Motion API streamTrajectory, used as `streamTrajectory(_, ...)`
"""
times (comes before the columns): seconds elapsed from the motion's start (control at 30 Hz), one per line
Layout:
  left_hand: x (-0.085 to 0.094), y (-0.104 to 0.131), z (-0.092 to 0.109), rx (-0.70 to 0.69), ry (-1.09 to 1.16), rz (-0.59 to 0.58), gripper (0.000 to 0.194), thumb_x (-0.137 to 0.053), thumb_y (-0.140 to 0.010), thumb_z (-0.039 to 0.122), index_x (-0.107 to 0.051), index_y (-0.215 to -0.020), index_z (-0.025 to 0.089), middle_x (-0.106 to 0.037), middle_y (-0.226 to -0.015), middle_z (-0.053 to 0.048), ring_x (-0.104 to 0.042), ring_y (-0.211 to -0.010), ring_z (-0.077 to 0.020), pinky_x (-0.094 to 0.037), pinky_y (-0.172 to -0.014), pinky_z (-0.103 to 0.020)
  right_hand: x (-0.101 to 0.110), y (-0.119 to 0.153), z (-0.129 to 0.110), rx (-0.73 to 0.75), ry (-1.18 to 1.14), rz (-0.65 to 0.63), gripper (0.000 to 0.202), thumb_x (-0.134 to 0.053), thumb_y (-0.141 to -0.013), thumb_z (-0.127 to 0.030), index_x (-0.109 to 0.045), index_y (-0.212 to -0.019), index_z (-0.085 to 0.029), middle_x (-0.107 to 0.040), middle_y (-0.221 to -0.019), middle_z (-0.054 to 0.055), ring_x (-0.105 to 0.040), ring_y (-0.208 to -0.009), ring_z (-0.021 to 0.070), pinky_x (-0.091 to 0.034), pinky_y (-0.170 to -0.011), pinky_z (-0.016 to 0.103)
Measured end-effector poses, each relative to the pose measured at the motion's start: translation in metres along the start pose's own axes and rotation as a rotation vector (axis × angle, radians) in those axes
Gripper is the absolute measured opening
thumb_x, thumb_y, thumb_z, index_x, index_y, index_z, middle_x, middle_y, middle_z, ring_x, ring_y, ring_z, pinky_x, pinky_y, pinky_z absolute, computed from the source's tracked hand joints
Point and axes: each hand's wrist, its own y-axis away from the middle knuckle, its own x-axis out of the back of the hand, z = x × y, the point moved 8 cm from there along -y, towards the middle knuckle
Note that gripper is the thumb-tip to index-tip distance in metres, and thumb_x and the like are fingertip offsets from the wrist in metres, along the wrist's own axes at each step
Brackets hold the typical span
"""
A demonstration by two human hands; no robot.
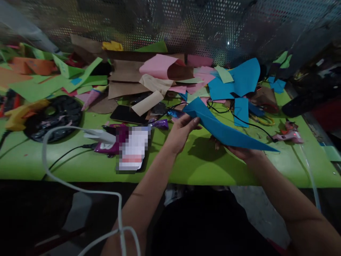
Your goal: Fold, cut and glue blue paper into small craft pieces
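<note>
Between my two hands, above the green tabletop, is a bent blue sheet (223, 128) that looks like felt or craft foam. My left hand (184, 128) pinches its left end, thumb on top and fingers underneath. Under the right part of the sheet, my right hand (241, 151) supports it from below. Most of the right hand's fingers are hidden by the sheet, though a few tips show beneath its lower edge. The sheet slopes down to a point at the right and casts a shadow on the table.
Green, brown, pink and blue sheets (233, 80) are heaped along the back by a perforated metal panel (197, 25). A phone with a blurred screen (133, 149), a black round tray (54, 119) and a yellow glue gun (22, 113) lie left. A pink corded tool (289, 136) sits right. Cables cross the table.
</note>
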Motion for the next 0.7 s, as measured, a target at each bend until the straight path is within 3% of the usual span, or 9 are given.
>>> streamTrajectory(0.1,-0.01,0.0,-0.007,0.054,-0.027,-0.065,0.041,-0.08,-0.072,0.052,-0.073,-0.098,0.021,-0.074,-0.097,-0.004,-0.066,-0.092,-0.0198,-0.053,-0.081,-0.033,0.004,0.002,0.002,0.029,-0.003,0.11,0.033,-0.083,-0.063,-0.049,-0.071,-0.08,-0.023,-0.073,-0.071,0.005,-0.068,-0.066,0.0247,-0.056,-0.057,0.037)
streamTrajectory(0.23,-0.02,0.014,-0.017,0.089,-0.086,-0.072,0.046,-0.079,-0.073,0.05,-0.069,-0.111,0.024,-0.074,-0.104,-0.005,-0.067,-0.102,-0.0263,-0.054,-0.086,-0.038,0.015,0.016,-0.018,0.326,-0.008,0.387,0.034,-0.087,-0.062,-0.03,-0.072,-0.092,-0.024,-0.076,-0.091,0.004,-0.071,-0.096,0.0294,-0.058,-0.086,0.044)
streamTrajectory(0.33,-0.037,0.038,-0.028,0.102,-0.245,-0.135,0.046,-0.084,-0.068,0.045,-0.07,-0.107,0.025,-0.074,-0.094,-0.005,-0.065,-0.106,-0.0325,-0.054,-0.09,-0.042,0.021,0.036,-0.033,0.511,0.054,0.603,0.037,-0.082,-0.07,-0.033,-0.071,-0.105,-0.028,-0.076,-0.098,0.003,-0.068,-0.106,0.0285,-0.054,-0.098,0.045)
streamTrajectory(0.4,-0.051,0.055,-0.034,0.084,-0.369,-0.16,0.039,-0.084,-0.068,0.043,-0.071,-0.1,0.024,-0.073,-0.085,-0.005,-0.066,-0.106,-0.0342,-0.052,-0.094,-0.046,0.019,0.046,-0.036,0.565,0.128,0.662,0.035,-0.078,-0.077,-0.037,-0.07,-0.11,-0.031,-0.076,-0.097,0.002,-0.066,-0.11,0.027,-0.052,-0.102,0.044)
streamTrajectory(0.47,-0.066,0.068,-0.034,0.036,-0.389,-0.163,0.039,-0.083,-0.069,0.041,-0.071,-0.103,0.025,-0.074,-0.091,-0.006,-0.063,-0.114,-0.034,-0.05,-0.1,-0.049,0.015,0.055,-0.032,0.564,0.177,0.686,0.034,-0.075,-0.08,-0.04,-0.07,-0.112,-0.03,-0.075,-0.095,0.003,-0.065,-0.113,0.0271,-0.052,-0.103,0.044)
streamTrajectory(0.57,-0.058,0.076,-0.028,0.014,-0.265,0.1,0.028,-0.078,-0.077,0.042,-0.071,-0.098,0.026,-0.074,-0.098,-0.006,-0.062,-0.117,-0.0314,-0.05,-0.102,-0.048,0.01,0.07,-0.015,0.513,0.176,0.66,0.04,-0.076,-0.079,-0.043,-0.069,-0.113,-0.025,-0.074,-0.104,0.007,-0.066,-0.11,0.0295,-0.056,-0.097,0.046)
streamTrajectory(0.63,-0.044,0.077,-0.031,0.09,-0.135,0.276,0.024,-0.076,-0.078,0.042,-0.07,-0.093,0.024,-0.074,-0.097,-0.005,-0.065,-0.11,-0.029,-0.055,-0.092,-0.044,0.006,0.079,-0.007,0.485,0.168,0.533,0.056,-0.079,-0.076,-0.041,-0.062,-0.127,-0.024,-0.071,-0.116,0.009,-0.069,-0.103,0.0285,-0.058,-0.091,0.045)
streamTrajectory(0.7,-0.035,0.072,-0.034,0.173,-0.002,0.303,0.024,-0.075,-0.076,0.039,-0.069,-0.091,0.022,-0.073,-0.093,-0.004,-0.069,-0.094,-0.0244,-0.058,-0.077,-0.038,0.002,0.091,-0.008,0.479,0.253,0.349,0.084,-0.084,-0.072,-0.036,-0.043,-0.146,-0.029,-0.066,-0.126,0.009,-0.07,-0.093,0.0245,-0.06,-0.086,0.043)
